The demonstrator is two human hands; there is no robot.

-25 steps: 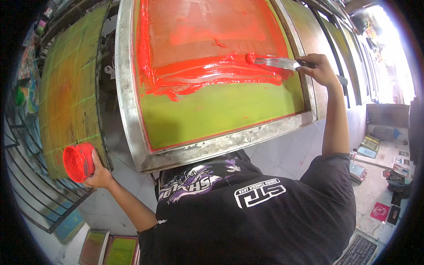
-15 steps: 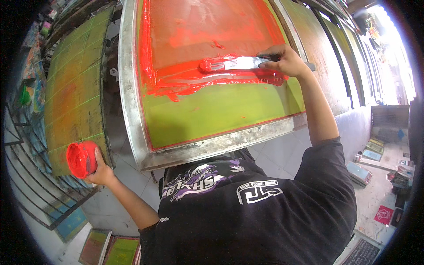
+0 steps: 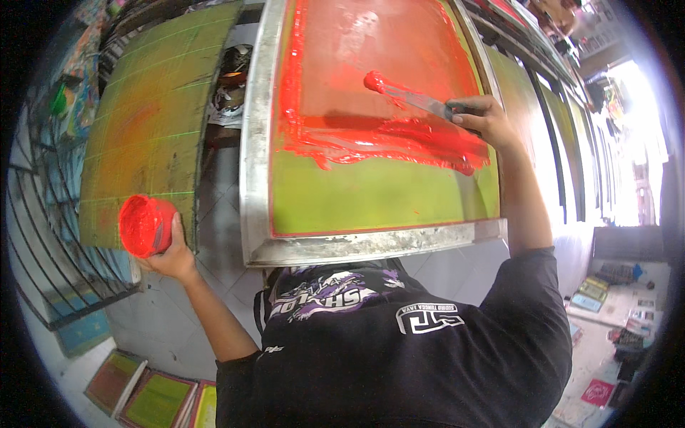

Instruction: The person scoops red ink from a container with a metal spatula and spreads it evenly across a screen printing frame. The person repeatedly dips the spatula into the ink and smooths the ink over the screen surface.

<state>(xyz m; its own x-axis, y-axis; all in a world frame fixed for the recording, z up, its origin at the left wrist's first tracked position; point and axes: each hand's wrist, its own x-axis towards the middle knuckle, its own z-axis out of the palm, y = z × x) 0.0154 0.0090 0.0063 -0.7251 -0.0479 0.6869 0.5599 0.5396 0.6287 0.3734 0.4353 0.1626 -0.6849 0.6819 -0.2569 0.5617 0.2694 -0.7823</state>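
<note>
My right hand [image 3: 485, 123] grips the dark handle of a spatula [image 3: 421, 102] above a screen printing frame. A lump of red ink [image 3: 373, 80] clings to the blade's tip, which points to the far left. Below it lies the screen [image 3: 342, 200], yellow-green mesh in a pale metal frame [image 3: 257, 164]. A thick, wet band of red ink [image 3: 399, 146] crosses the mesh, and another runs up its left side. Off to the left, my left hand [image 3: 175, 258] wraps round a red tub [image 3: 148, 227], tilted with its mouth toward the left and red ink coating its inside.
A green-and-orange stained board [image 3: 150, 121] stands left of the frame, with black metal bars [image 3: 50, 250] beyond it. More framed screens [image 3: 157, 399] lean at the lower left. Further boards [image 3: 524, 121] line the right, near a cluttered pale surface [image 3: 614, 321].
The spatula has tilted, its inked tip swinging up and away from the ink band. The tub is still in my left hand. The whole view has shifted, so the frame appears further right.
</note>
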